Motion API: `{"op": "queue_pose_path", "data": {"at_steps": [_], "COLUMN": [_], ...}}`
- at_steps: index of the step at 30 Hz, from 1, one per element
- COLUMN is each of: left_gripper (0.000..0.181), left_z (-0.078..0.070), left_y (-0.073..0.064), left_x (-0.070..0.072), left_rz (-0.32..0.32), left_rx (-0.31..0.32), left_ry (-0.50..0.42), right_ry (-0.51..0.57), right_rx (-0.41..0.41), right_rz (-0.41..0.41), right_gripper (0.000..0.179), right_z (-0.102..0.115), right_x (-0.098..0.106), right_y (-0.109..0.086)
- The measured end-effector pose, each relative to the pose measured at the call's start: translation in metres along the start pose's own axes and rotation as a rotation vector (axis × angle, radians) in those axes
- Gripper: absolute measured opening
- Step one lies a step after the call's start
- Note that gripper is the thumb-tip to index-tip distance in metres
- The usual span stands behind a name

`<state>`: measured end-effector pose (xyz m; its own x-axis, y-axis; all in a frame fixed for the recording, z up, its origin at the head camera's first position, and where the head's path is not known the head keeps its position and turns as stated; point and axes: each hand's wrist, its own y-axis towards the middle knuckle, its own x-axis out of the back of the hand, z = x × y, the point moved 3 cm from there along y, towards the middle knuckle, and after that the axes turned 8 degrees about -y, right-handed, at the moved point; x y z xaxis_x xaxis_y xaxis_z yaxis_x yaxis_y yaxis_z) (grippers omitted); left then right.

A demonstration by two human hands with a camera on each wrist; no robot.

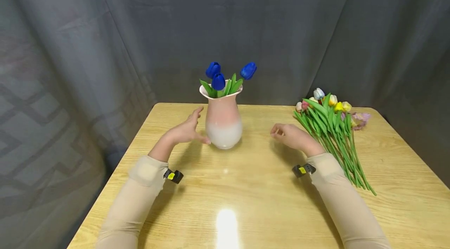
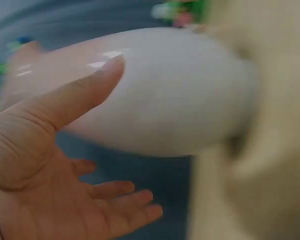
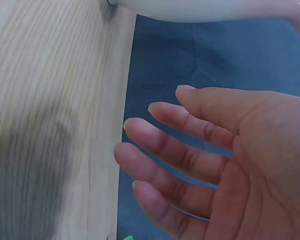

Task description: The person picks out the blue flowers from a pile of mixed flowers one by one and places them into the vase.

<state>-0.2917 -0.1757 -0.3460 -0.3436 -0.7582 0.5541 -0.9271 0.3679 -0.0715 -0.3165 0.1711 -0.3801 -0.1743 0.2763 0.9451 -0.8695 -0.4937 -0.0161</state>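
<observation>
A pink and white ceramic vase (image 1: 224, 124) stands upright on the wooden table, holding three blue tulips (image 1: 218, 81) with green leaves. My left hand (image 1: 188, 129) is at the vase's left side, thumb and fingers spread apart. In the left wrist view its thumb (image 2: 97, 87) overlaps the vase's glossy wall (image 2: 175, 95), while the other fingers reach out below. To the right of the vase, my right hand (image 1: 290, 135) hovers over the table with loosely bent fingers. The right wrist view shows nothing in its palm (image 3: 270, 165).
A bunch of artificial tulips (image 1: 332, 124) in white, pink and yellow lies at the table's right, long green stems pointing towards the front. A frilly purple flower (image 1: 360, 120) lies beside them. Grey curtains (image 1: 228, 26) hang behind the wooden table (image 1: 260, 202).
</observation>
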Motion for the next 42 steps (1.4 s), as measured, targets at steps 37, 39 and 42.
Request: {"op": "queue_pose_path", "data": {"at_steps": [37, 39, 42], "left_gripper": [0.114, 0.114, 0.115], "left_z": [0.006, 0.004, 0.003], "left_y": [0.110, 0.113, 0.116], "left_x": [-0.086, -0.086, -0.087], "left_rz": [-0.393, -0.395, -0.397], "left_rx": [-0.033, -0.031, -0.027], "left_ry": [-0.269, -0.276, -0.273], "right_ry": [0.006, 0.003, -0.002], "right_rx": [-0.032, -0.032, -0.028], "right_rz": [-0.024, -0.023, -0.026], "right_gripper": [0.020, 0.020, 0.020], "right_z": [-0.002, -0.002, -0.001], "right_x": [0.008, 0.009, 0.009], "right_y": [-0.005, -0.006, -0.007]}}
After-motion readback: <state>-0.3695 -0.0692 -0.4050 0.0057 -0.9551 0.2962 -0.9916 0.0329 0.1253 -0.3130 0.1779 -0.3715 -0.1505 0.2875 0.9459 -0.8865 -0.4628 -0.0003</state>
